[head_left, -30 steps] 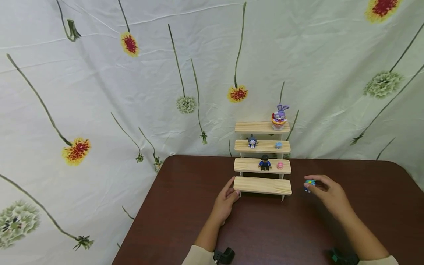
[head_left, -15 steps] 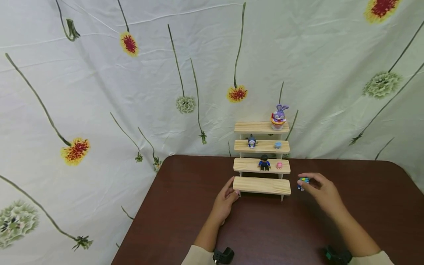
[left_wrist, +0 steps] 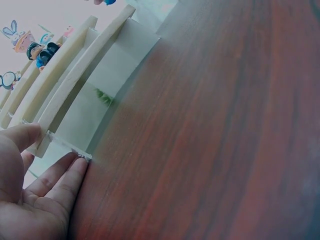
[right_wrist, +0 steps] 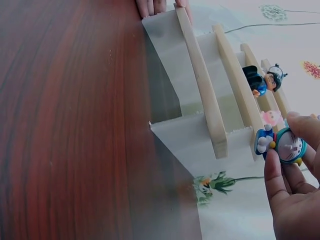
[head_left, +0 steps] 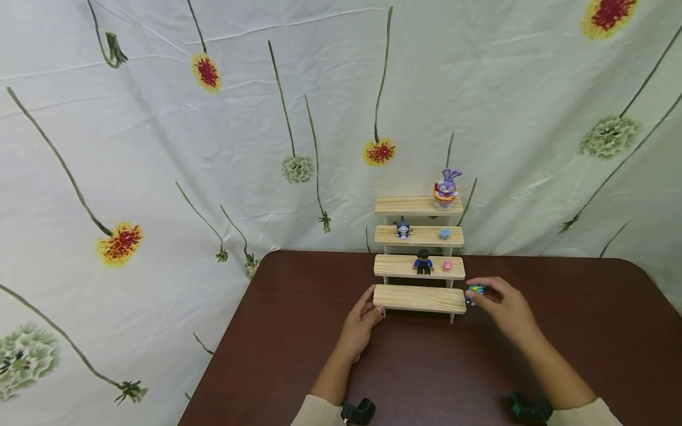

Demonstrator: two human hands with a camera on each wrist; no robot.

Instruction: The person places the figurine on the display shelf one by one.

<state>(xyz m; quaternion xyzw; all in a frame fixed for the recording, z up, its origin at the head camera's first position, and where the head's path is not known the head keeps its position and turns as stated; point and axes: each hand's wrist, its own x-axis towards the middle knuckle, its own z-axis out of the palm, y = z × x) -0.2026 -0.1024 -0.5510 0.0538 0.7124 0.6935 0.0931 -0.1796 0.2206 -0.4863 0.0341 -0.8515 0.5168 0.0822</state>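
Note:
A stepped display stand (head_left: 419,299) with several pale wooden shelves on clear supports stands toward the back of the brown table. My left hand (head_left: 357,331) holds the left end of its lowest shelf, the thumb on the plank and fingers at the clear leg in the left wrist view. Between thumb and fingers, my right hand (head_left: 508,310) pinches a small blue cat figurine (right_wrist: 287,145) with a white whiskered face. The figurine is just off the right end of the lowest shelf, whose top is bare.
On the second shelf up sit a black-haired toy figure (head_left: 423,264) and a pink figurine (head_left: 447,266). Above them are a dark blue figurine (head_left: 402,228) and a light blue one (head_left: 444,234). A purple rabbit figurine (head_left: 446,188) tops the stand. A flowered cloth (head_left: 240,130) hangs behind.
My right hand has moved left with the cat figurine, from well right of the stand to close beside its lowest shelf. The left hand has stayed at the shelf's left end.

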